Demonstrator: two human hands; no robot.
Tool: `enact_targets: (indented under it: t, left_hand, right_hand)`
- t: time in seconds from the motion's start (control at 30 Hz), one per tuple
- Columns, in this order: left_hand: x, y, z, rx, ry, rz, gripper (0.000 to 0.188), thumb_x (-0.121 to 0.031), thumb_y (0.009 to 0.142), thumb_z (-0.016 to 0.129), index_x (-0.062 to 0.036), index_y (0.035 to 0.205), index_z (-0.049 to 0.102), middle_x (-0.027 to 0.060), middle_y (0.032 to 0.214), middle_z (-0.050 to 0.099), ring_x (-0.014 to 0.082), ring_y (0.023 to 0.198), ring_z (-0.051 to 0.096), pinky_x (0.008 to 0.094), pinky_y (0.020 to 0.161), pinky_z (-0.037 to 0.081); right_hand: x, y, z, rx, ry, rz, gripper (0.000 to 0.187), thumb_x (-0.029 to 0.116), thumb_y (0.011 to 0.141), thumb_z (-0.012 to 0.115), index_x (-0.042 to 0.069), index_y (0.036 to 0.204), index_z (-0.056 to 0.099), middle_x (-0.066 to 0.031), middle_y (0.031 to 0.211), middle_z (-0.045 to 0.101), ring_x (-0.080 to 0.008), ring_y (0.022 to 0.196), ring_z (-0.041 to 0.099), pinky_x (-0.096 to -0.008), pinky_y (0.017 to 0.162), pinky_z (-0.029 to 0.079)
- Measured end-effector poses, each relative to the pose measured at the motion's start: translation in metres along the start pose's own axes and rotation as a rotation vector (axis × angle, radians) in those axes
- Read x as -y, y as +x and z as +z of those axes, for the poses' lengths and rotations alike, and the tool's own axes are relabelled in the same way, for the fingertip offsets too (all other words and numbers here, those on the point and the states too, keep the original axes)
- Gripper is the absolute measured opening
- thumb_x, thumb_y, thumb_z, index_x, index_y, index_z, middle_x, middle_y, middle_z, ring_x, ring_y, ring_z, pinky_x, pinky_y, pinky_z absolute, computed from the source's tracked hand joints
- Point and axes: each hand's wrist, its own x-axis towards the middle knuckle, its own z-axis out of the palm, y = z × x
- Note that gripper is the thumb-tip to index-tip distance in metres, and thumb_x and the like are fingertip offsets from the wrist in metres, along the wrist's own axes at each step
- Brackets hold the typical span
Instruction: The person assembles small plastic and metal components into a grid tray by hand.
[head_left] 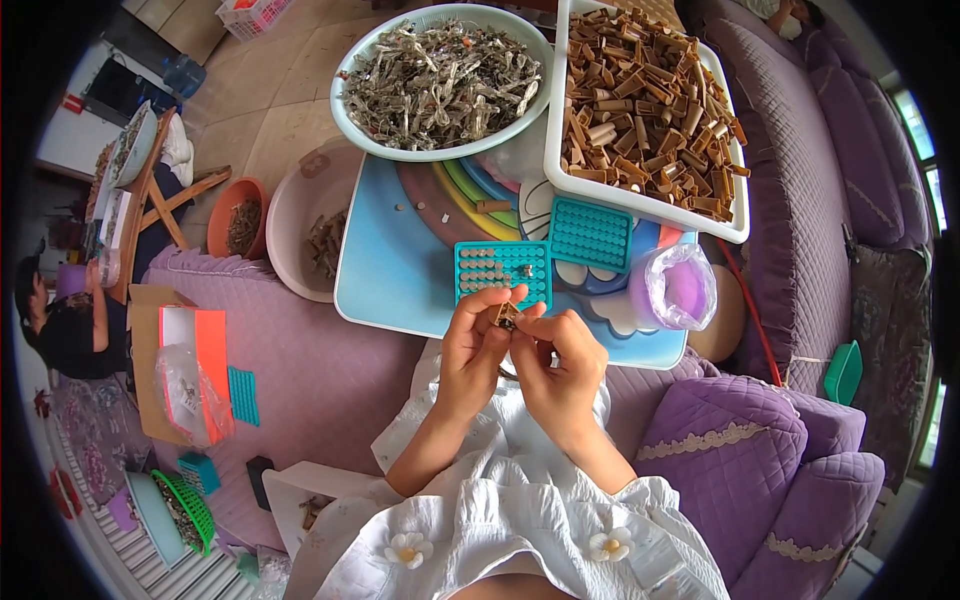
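My left hand [467, 350] and my right hand [562, 368] meet in front of my chest. Between their fingertips they pinch a small brown piece with dark parts [506, 318], its exact kind too small to make out. Just beyond the fingers lies a teal grid tray [543, 262], with several small round grey-brown pieces in rows on its left side. A second teal grid tray [591, 234] rests behind it to the right. Both trays are on a low blue table [395, 310] with a rainbow pattern.
At the back stand a pale-green basin [345, 110] heaped with clear and metallic parts and a white bin [735, 205] of brown curved pieces. A lined purple tub [640, 292] sits right. Left are a pink basin [285, 225], an orange bucket [222, 215] and another person [75, 335].
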Motion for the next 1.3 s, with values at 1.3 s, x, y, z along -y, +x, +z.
enact_targets:
  t: [1.3]
  left_hand:
    - [-0.014, 0.005, -0.002, -0.301, -0.134, -0.182, 0.031, -0.011, 0.086, 0.044, -0.0047, 0.116, 0.037, 0.0104, 0.109, 0.05, 0.0194, 0.09, 0.056, 0.0293, 0.068, 0.055]
  right_hand:
    - [-0.019, 0.009, -0.004, 0.256, -0.037, 0.029, 0.037, -0.013, 0.063, 0.056, 0.001, 0.097, 0.053, -0.0135, 0.104, 0.052, -0.0144, 0.062, 0.053, -0.0234, 0.052, 0.044]
